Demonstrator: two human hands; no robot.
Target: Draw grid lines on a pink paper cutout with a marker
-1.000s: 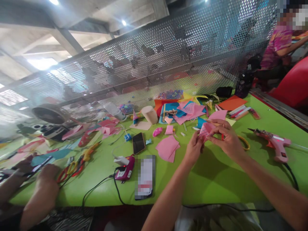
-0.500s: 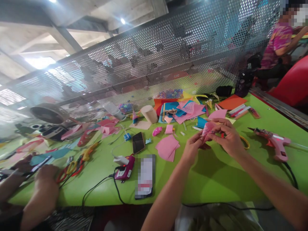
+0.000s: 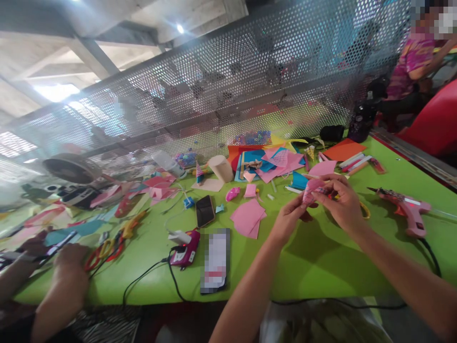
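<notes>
Between both hands, above the green table (image 3: 250,271), is a small rolled piece of pink paper (image 3: 312,189) with a patterned line grid on it. My left hand (image 3: 291,213) pinches its lower left side. From the right, my right hand (image 3: 341,200) grips the same paper, thumb against its front and fingers curled behind. Part of the roll is hidden by my fingers. Left of my hands lie cut pink paper pieces (image 3: 248,218). A yellow-handled tool (image 3: 364,210) shows partly behind my right hand. Farther right rests a pink glue gun (image 3: 407,208) with a black cord.
A phone (image 3: 205,211), a second phone (image 3: 215,261) and a purple power adapter (image 3: 185,248) with cables lie left of centre. Coloured paper sheets (image 3: 285,164) pile up at the back. Another person's hands (image 3: 69,255) are at far left, near several scissors (image 3: 113,245).
The pink paper turns slightly in my fingers and shifts a little to the right, its grid side showing more. My right fingers have moved along it. Things on the table stay put.
</notes>
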